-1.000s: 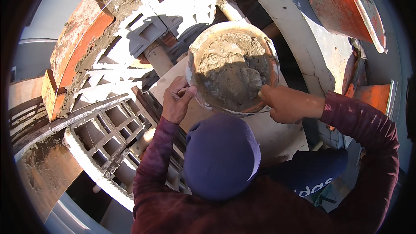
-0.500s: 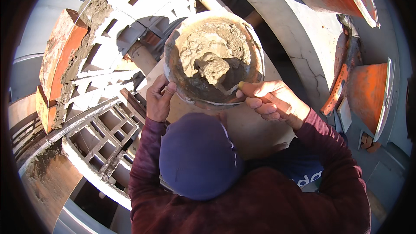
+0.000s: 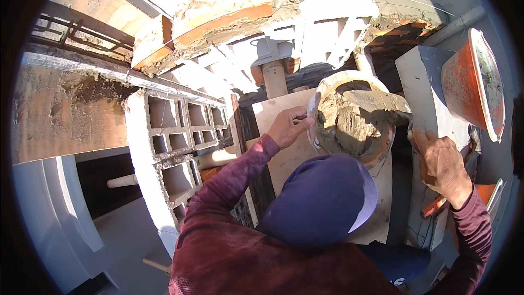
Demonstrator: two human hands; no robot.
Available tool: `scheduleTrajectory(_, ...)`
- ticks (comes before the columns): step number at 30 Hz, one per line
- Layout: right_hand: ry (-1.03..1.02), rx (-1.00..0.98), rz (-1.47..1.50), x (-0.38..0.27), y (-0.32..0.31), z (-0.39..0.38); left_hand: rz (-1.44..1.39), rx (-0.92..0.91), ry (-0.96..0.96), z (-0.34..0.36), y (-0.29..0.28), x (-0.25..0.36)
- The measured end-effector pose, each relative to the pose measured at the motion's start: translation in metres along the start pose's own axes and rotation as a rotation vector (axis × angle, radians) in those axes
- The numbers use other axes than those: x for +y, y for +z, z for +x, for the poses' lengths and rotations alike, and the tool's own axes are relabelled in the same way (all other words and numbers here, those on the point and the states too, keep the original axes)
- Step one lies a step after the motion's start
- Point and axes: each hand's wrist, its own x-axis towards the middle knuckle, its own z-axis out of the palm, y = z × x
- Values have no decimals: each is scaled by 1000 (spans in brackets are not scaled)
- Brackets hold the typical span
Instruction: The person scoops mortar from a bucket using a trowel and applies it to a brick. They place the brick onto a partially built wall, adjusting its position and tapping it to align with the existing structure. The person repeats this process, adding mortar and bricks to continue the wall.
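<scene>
A round bucket [image 3: 388, 150] of wet grey mortar [image 3: 349, 125] stands in front of me, right of centre. My left hand [image 3: 290, 127] pinches its left rim between thumb and fingers. To the right of the bucket, my right hand [image 3: 441, 163] is closed around the handle of a trowel [image 3: 410, 125]. A thick load of mortar [image 3: 379, 100] covers the trowel's blade, which lies over the bucket's far right part. The blade itself is hidden under the mortar.
Bricks [image 3: 224, 19] bedded in mortar run along the far side above white hollow blocks. More hollow blocks [image 3: 177, 139] stand at left beside a wooden board [image 3: 71, 114]. An orange bucket [image 3: 472, 84] lies tipped at far right. A pale board [image 3: 281, 112] sits beneath the mortar bucket.
The view has turned, so the bucket now appears farther right. My right hand has moved away from the bucket's near side to its right, and the trowel carries a larger load of mortar.
</scene>
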Motion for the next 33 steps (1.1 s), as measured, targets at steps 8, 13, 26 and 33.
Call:
scheduleTrajectory(8, 28, -165, -78, 10, 29, 103, -50, -37, -8, 11, 3, -2)
scheduleTrajectory(13, -92, -24, -150, -18, 56, 75, -162, 59, -18, 3, 7, -3)
scheduleTrajectory(26, -44, 50, -424, -30, -4, -3, -150, 8, 22, 3, 3, -4)
scheduleTrajectory(33, 115, 134, -498, -11, 17, 64, -199, 10, -14, 6, 6, 0)
